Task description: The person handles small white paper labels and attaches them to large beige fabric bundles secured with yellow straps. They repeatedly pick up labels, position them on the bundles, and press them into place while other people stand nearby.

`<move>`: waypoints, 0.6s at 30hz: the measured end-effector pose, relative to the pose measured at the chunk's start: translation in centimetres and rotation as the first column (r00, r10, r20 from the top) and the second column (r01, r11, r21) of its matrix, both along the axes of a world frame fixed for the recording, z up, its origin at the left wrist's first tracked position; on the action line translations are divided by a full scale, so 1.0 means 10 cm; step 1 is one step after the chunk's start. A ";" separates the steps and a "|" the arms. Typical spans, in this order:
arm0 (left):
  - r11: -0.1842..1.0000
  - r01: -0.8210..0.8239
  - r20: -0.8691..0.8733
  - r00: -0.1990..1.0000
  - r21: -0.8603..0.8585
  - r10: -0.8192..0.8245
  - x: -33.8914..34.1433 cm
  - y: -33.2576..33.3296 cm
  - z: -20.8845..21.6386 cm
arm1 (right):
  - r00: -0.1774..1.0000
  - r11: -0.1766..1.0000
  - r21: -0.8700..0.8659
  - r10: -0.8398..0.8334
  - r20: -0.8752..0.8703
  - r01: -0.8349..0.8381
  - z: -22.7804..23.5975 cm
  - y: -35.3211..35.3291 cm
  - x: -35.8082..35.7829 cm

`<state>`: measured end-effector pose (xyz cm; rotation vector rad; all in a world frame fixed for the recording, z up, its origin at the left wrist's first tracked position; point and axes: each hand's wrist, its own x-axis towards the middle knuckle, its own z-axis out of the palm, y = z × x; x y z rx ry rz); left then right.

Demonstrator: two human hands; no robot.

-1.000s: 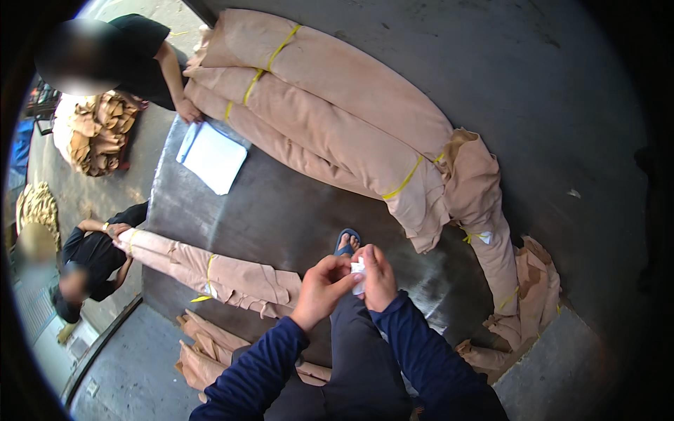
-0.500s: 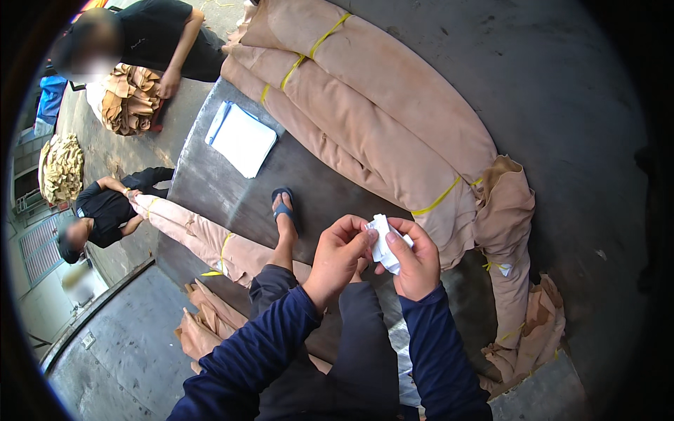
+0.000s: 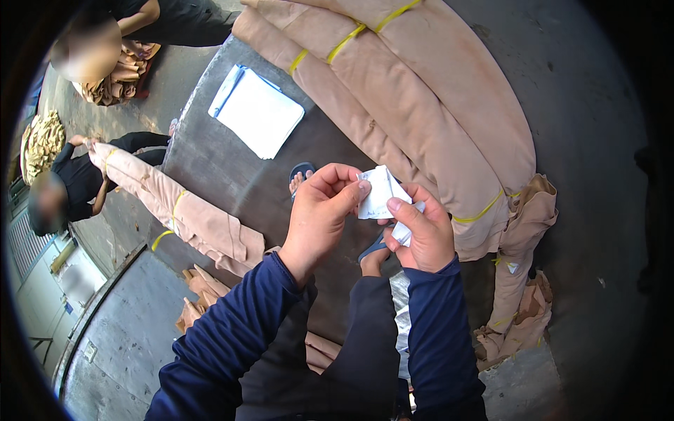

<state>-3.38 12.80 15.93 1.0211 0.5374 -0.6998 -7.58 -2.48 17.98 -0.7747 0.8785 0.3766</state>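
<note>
Small folded slips of white paper (image 3: 378,191) are between my two hands, in front of my body. My left hand (image 3: 324,210) pinches the left edge of the top slip between thumb and fingers. On the other side, my right hand (image 3: 423,226) grips the rest of the slips, thumb on top; one slip sticks out below its thumb. Faint marks show on the paper. Just beyond my hands lie long rolls of tan leather (image 3: 428,119) bound with yellow ties.
A white paper stack (image 3: 258,116) with a blue edge lies on the dark metal surface. At left, a person (image 3: 77,172) holds the end of another tan roll (image 3: 179,203). A second person (image 3: 151,19) bends by a folded leather pile (image 3: 116,83). Leather scraps (image 3: 202,295) lie lower left.
The bunched paper has been spread, so a flat slip now shows at my left fingers. The view has shifted, and the person at left has moved leftward with the roll.
</note>
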 end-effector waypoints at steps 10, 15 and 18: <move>0.984 -0.163 0.036 0.986 0.065 0.161 0.39 0.70 0.11 | 0.995 0.975 -0.210 -0.048 0.086 0.066 0.02 0.72 0.56; 0.957 -0.289 -0.004 0.957 0.034 0.289 0.35 0.69 -0.03 | 0.995 0.969 -0.248 0.028 0.099 -0.002 -0.02 0.76 0.58; 0.939 -0.341 -0.031 0.939 0.041 0.342 0.34 0.62 -0.08 | 0.989 0.964 -0.252 0.111 0.097 -0.084 -0.03 0.68 0.58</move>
